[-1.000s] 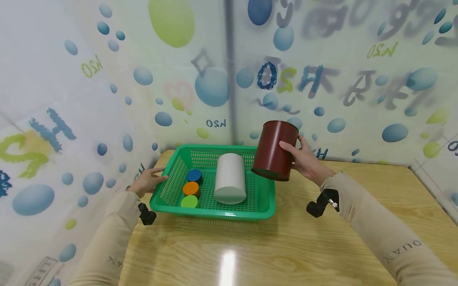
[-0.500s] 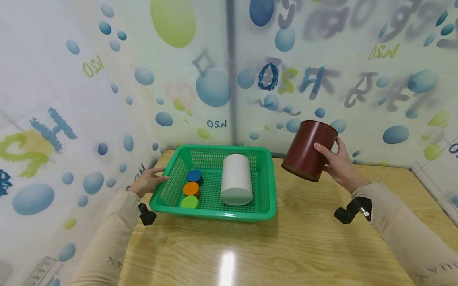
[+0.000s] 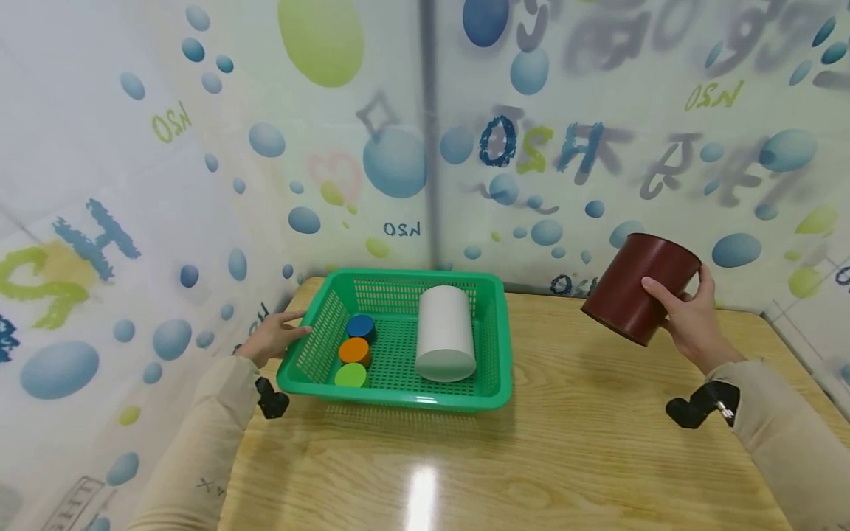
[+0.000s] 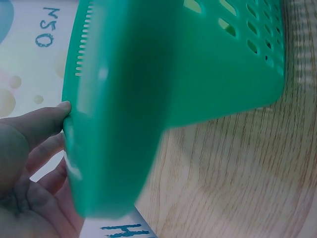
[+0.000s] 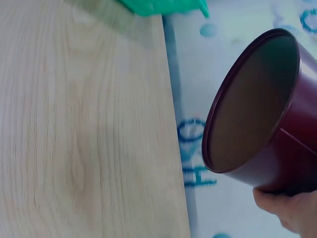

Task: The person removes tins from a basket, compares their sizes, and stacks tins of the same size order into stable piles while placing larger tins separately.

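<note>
My right hand [image 3: 697,321] grips a dark red cylindrical canister [image 3: 643,287], held tilted above the table to the right of the basket. In the right wrist view a rimmed, round end of the canister [image 5: 252,101] faces the camera; whether it is open or a recessed base I cannot tell. At the left, my left hand [image 3: 271,338] holds the rim of a green plastic basket [image 3: 398,398]. The left wrist view has the thumb [image 4: 47,121] against the rim, the fingertips hidden behind it. Inside the basket, a white cylinder [image 3: 445,332] lies on its side.
Along the basket's left side stand a blue disc-topped piece [image 3: 361,328], an orange one [image 3: 355,352] and a lime green one [image 3: 352,375]. The basket rests on a wooden table [image 3: 564,442]. Printed walls [image 3: 451,221] close in the back and left.
My right hand has carried the canister rightward from over the basket's right edge, tilting it further. The white cylinder has shifted right inside the basket. My left hand keeps its place.
</note>
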`<state>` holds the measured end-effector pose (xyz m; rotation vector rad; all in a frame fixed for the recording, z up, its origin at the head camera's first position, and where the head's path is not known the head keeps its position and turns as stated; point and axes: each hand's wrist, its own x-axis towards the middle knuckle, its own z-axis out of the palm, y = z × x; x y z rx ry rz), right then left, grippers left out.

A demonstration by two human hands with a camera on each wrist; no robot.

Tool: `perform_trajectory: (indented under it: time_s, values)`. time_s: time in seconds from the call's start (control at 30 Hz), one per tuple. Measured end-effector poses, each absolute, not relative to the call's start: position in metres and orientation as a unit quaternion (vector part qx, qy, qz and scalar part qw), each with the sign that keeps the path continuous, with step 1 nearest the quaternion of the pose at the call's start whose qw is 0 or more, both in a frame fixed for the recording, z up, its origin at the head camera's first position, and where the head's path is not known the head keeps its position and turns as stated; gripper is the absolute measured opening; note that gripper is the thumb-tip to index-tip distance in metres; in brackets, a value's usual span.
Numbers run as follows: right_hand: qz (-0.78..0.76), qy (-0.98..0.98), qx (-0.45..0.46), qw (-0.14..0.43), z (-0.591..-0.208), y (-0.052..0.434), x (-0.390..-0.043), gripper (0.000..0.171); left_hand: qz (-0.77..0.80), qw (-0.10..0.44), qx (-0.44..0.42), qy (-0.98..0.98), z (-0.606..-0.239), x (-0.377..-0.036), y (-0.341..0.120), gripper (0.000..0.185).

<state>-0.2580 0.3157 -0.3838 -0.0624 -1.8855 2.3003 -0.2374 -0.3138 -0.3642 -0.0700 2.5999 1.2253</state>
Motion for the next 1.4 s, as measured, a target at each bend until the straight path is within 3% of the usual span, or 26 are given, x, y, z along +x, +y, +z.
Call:
perform_trajectory:
  time_s: [0.17, 0.47, 0.63, 0.87, 1.03, 1.4]
  values:
    - [0.737, -0.665, -0.031, 0.119, -0.373, 0.318, -0.239, 0.091, 0.426, 0.133, -0.028, 0.894, -0.364, -0.237, -0.313, 0.058]
    - [0.653, -0.735, -0.102, 0.152, -0.446, 0.388, -0.284, 0.108, 0.417, 0.126, -0.023, 0.9, -0.364, -0.237, -0.313, 0.057]
    - [0.596, -0.771, -0.126, 0.185, -0.459, 0.386, -0.282, 0.108, 0.411, 0.123, -0.021, 0.903, -0.365, -0.237, -0.313, 0.057]
    - [0.577, -0.779, -0.178, 0.169, -0.416, 0.332, -0.248, 0.104, 0.421, 0.125, -0.026, 0.898, -0.365, -0.237, -0.313, 0.058]
    - [0.568, -0.788, -0.176, 0.159, -0.408, 0.32, -0.237, 0.104, 0.423, 0.126, -0.028, 0.897, -0.364, -0.237, -0.312, 0.058]
    - [0.567, -0.79, -0.134, 0.189, -0.459, 0.351, -0.266, 0.106, 0.421, 0.127, -0.032, 0.897, -0.363, -0.236, -0.311, 0.057]
